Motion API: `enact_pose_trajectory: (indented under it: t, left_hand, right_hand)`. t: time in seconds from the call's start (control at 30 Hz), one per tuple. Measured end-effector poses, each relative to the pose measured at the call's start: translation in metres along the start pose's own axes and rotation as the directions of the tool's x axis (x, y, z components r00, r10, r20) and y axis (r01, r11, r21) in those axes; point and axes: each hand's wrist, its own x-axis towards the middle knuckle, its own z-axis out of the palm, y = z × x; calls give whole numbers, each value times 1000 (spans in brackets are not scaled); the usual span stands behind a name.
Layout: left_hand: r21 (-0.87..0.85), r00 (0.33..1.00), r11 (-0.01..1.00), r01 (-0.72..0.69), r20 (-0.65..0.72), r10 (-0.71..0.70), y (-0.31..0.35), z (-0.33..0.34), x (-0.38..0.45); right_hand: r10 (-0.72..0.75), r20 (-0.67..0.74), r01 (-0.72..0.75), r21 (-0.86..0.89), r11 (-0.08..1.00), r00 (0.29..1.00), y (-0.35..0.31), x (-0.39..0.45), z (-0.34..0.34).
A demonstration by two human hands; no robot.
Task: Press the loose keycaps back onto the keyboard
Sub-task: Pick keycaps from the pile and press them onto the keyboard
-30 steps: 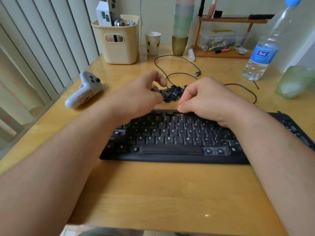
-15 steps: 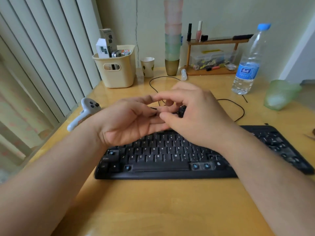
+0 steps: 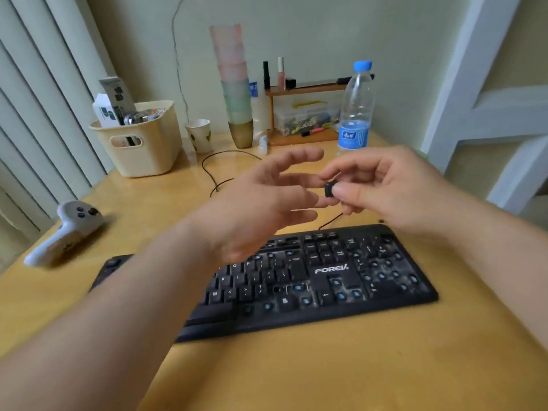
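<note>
Right hand (image 3: pixel 394 188) grip pinches a keycap (image 3: pixel 329 190) above the keyboard (image 3: pixel 332 271) (left hand (image 3: pixel 258 203) spread).

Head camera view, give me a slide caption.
Right hand pinches a keycap above the keyboard; left hand open.

Readable marks from my head view: one brand and a few key legends.

I can read "FOREV" in pale letters on the black keyboard (image 3: pixel 296 292), on the bare panel above the arrow cluster. On its keycaps I make out O, P, K, L and M, plus a left arrow on one key by the cluster; the rest are too blurred for me. The water bottle (image 3: pixel 355 114) carries a blue label with white characters I cannot read. The boxes in the cream basket (image 3: pixel 139 149) show dark printed shapes, not legible.
</note>
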Motion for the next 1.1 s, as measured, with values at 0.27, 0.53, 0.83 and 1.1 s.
enact_pose_trajectory:
  t: [0.27,0.53,0.83,1.1]
  left_hand:
    - [225,993,974,-40,-95,63,-30,45,20]
    - [-13,993,1000,-25,-116,23,-45,47,11]
    - [-31,993,999,-19,-116,16,-48,47,8]
    - [-15,989,999,-36,-147,33,-49,53,9]
  right_hand:
    - [80,-62,-64,226,972,995,46,-25,-8]
    - [18,-9,-16,178,984,1000,48,-29,-15]
    - [-37,-19,38,48,998,999,49,-28,-17]
    - [-59,-47,61,46,997,997,49,-26,-15]
